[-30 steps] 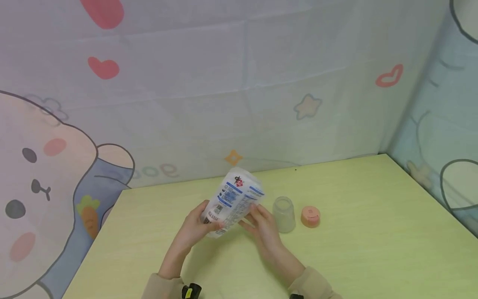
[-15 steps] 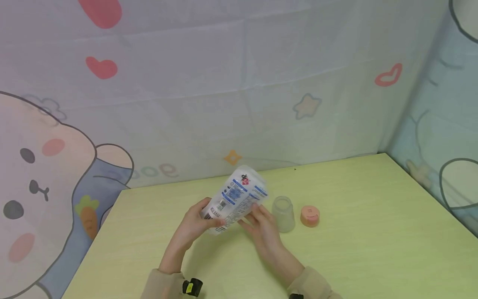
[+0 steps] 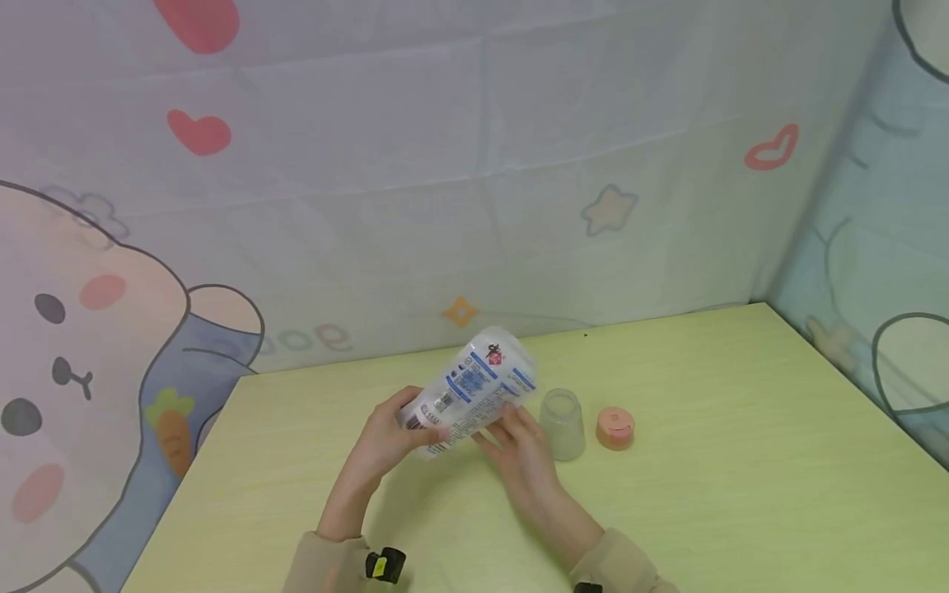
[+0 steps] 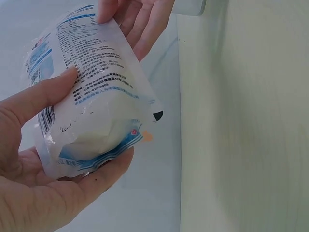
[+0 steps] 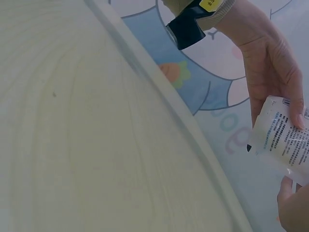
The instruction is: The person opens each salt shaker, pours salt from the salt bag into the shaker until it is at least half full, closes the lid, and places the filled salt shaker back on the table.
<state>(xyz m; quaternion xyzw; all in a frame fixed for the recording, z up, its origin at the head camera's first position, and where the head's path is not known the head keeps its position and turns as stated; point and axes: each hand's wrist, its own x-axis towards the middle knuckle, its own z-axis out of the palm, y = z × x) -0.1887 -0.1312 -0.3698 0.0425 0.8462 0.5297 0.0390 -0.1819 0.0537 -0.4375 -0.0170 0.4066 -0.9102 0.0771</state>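
A white plastic pouch (image 3: 474, 391) with blue print and small dark text is held above the table, its top leaning up to the right. My left hand (image 3: 387, 441) grips the lower left end, thumb across the printed face and fingers underneath, as the left wrist view shows. On the opposite side my right hand (image 3: 525, 457) pinches the pouch (image 4: 96, 72) near its edge, thumb on the print and the other fingers behind. Pale contents fill the lower part of the pouch. Just beyond the right hand stands an uncapped clear glass jar (image 3: 565, 428).
A pink-orange lid (image 3: 615, 429) lies on the light yellow-green table (image 3: 741, 461), right of the jar. A printed cloth backdrop (image 3: 534, 123) with cartoon figures rises behind the table's back edge, and another cloth (image 3: 875, 247) hangs at the right.
The pouch has tilted further to the right, its upper end shifting right and its lower end rising slightly. The left hand has lifted a little; the right hand, jar and lid stay about where they were.
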